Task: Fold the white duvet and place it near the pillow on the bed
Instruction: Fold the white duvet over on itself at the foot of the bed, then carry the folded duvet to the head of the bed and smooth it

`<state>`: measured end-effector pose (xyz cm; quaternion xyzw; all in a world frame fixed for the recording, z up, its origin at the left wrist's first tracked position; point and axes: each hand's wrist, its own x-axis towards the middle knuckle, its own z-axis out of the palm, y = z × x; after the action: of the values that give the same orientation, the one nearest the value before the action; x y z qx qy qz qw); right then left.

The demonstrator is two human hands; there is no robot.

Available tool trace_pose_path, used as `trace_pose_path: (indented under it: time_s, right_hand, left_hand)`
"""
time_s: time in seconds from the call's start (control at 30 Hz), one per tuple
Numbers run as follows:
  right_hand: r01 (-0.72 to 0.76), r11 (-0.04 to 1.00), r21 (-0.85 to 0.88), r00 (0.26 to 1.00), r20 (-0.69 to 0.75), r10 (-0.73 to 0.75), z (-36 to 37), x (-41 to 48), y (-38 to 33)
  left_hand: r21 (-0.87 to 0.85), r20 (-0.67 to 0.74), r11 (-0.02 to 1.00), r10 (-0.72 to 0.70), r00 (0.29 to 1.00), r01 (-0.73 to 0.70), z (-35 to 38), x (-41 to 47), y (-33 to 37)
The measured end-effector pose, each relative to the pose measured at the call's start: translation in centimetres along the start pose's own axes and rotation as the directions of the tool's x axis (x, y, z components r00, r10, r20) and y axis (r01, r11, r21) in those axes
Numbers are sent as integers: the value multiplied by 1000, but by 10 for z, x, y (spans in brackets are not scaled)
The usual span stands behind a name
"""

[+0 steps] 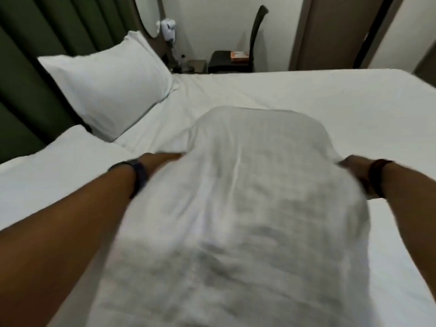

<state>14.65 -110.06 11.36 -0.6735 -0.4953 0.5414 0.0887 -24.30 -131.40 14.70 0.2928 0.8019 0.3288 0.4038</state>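
Observation:
The white duvet (247, 197) is a thick folded bundle held up in front of me over the bed (330, 95), blurred by motion. My left hand (162, 159) grips its left side, the fingers hidden under the cloth. My right hand (354, 166) holds its right side, partly covered by the fabric. A white pillow (106, 86) leans against the green headboard at the upper left, apart from the duvet. A second pillow (59, 161) lies below it at the left edge.
A dark chair (236, 57) with an orange item on its seat stands beyond the bed. A bedside table with small items and a wall-mounted white device (168, 28) are next to the pillow. A door frame is at the upper right.

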Motion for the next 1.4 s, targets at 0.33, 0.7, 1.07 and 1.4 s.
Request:
trace_pose_path:
  time_s: [0.33, 0.7, 1.07, 1.4]
  right_hand:
    - [204, 715, -669, 882, -191, -431, 189, 52, 84]
    - [547, 677, -492, 648, -262, -715, 296, -1, -24]
    - [-202, 954, 220, 945, 299, 131, 627, -57, -80]
    - [38, 956, 290, 970, 221, -106, 656, -87, -34]
  left_hand:
    - [802, 181, 522, 253, 951, -291, 113, 56, -167]
    - [752, -165, 645, 383, 909, -135, -45, 78, -135]
    - [480, -702, 772, 53, 710, 416, -329, 174, -234]
    - [314, -406, 848, -286, 868, 426, -374, 185, -274]
